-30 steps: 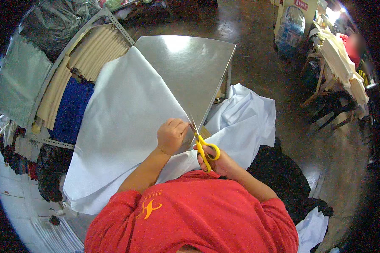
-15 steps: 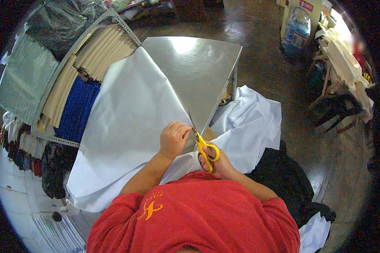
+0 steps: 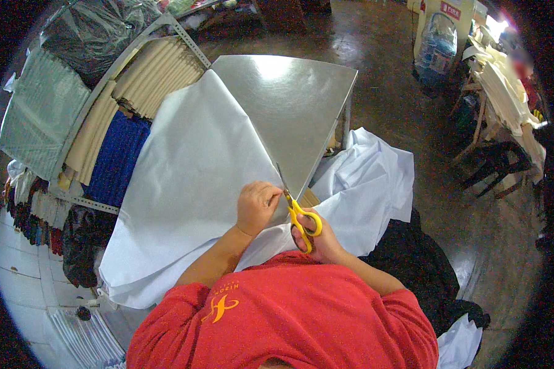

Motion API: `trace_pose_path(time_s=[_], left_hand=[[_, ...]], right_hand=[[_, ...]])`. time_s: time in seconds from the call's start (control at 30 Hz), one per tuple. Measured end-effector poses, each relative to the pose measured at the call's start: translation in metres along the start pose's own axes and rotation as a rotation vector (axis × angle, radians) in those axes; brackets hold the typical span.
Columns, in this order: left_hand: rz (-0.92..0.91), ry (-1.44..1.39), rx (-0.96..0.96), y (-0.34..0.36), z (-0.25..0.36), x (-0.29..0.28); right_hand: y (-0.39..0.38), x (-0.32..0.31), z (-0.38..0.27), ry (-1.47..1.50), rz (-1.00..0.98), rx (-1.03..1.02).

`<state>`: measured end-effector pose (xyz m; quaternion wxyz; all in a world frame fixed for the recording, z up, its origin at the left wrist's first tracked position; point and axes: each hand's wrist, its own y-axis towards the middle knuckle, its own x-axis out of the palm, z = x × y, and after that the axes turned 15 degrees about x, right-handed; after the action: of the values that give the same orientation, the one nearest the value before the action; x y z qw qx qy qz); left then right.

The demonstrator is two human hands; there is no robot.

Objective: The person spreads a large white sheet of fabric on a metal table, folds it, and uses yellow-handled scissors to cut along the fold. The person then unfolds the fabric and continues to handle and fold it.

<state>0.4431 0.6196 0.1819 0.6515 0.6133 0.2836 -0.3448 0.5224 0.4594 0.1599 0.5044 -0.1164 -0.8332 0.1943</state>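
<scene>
A large white fabric (image 3: 184,160) lies over the left part of a shiny grey tabletop (image 3: 295,98), and its edge runs diagonally toward me. Near that edge, my left hand (image 3: 256,206) is closed in a pinch on the fabric; what lies right between the fingertips is partly hidden. Yellow-handled scissors (image 3: 297,210) are in my right hand (image 3: 324,241), my fingers through the handle loops. Their narrow blades point away from me, beside the fabric edge and just right of my left fingertips. The blades look nearly closed.
More white fabric (image 3: 369,178) hangs bunched at the table's right, above black cloth (image 3: 406,264). At left, a metal rack (image 3: 95,92) holds folded beige (image 3: 160,74) and blue cloth (image 3: 118,157). A large water bottle (image 3: 437,46) and a cloth-laden wooden stand (image 3: 498,86) are far right.
The whole view has shifted slightly. Both hands and the scissors keep nearly the same place at the fabric edge.
</scene>
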Motion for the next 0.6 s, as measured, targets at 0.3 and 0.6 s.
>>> trace_pose_path(time_s=[0.3,0.6], left_hand=[[-0.020,-0.123,-0.040,-0.005,0.009,0.004],[-0.055,-0.152,-0.108,-0.003,0.003,-0.006]], right_hand=[[-0.002,0.001,-0.001,0.100,0.044,-0.009],[0.005,0.004,-0.007,0.057,0.051,0.047]])
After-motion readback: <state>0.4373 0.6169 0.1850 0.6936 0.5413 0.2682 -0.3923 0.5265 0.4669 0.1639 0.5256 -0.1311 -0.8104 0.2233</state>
